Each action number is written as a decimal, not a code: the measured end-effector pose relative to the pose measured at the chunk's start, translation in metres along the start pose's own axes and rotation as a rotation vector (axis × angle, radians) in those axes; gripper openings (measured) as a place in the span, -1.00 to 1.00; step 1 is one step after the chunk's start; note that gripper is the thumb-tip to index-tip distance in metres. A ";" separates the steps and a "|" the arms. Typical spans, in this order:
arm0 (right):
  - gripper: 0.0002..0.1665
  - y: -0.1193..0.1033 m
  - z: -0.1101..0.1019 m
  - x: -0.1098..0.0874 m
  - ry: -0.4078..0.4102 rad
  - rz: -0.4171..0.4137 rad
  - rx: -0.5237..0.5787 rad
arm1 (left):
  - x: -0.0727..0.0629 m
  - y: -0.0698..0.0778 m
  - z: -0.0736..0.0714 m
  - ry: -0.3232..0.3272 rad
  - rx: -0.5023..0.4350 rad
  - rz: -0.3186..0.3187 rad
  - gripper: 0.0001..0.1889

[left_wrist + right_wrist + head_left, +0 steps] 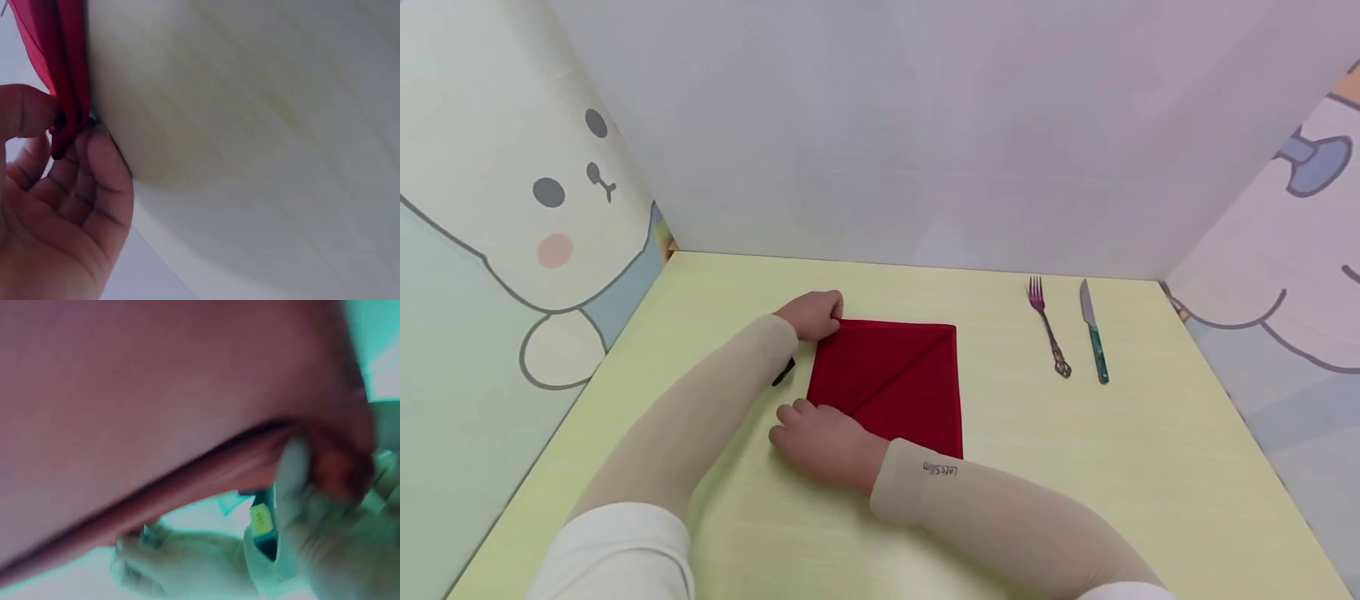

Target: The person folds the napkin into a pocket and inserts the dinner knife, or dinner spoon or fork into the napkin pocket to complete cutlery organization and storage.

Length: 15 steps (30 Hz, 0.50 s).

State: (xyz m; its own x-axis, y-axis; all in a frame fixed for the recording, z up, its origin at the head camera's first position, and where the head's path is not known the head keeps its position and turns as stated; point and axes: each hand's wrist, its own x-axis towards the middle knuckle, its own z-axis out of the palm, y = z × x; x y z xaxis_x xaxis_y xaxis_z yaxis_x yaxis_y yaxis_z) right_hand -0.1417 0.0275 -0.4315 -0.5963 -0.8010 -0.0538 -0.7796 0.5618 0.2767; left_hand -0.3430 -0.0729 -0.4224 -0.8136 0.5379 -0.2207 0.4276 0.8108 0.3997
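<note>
A red cloth napkin [895, 375], folded to a square with a diagonal crease across its top, lies on the table. My left hand [812, 315] is at its far left corner. In the left wrist view, thumb and fingers of that hand [62, 219] pinch the layered red edge. My right hand [826, 437] holds the near left corner, covering it from above. The blurred right wrist view shows the right thumb [292, 469] against the cloth [156, 394], whose left edge is raised between the hands; the left hand [187, 562] appears beyond it.
To the right of the napkin lie a fork [1047, 327] with an ornate handle and a green-handled knife [1095, 333]. The pale yellow table [1157, 467] meets a white wall at the back and cartoon-printed panels [595, 333] at both sides.
</note>
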 end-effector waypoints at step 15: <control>-0.59 0.003 -0.011 -0.016 -0.113 0.581 0.371 | 0.000 -0.015 -0.003 -0.057 -0.130 0.047 -0.67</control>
State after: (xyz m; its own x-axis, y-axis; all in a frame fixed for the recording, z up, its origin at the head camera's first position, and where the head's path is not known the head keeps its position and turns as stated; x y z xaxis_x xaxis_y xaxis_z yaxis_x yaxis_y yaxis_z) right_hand -0.1325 0.0404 -0.4195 -0.9372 -0.3339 -0.1011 -0.3300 0.9424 -0.0544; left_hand -0.3512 -0.0857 -0.4254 -0.7684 0.5902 -0.2474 0.4076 0.7494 0.5218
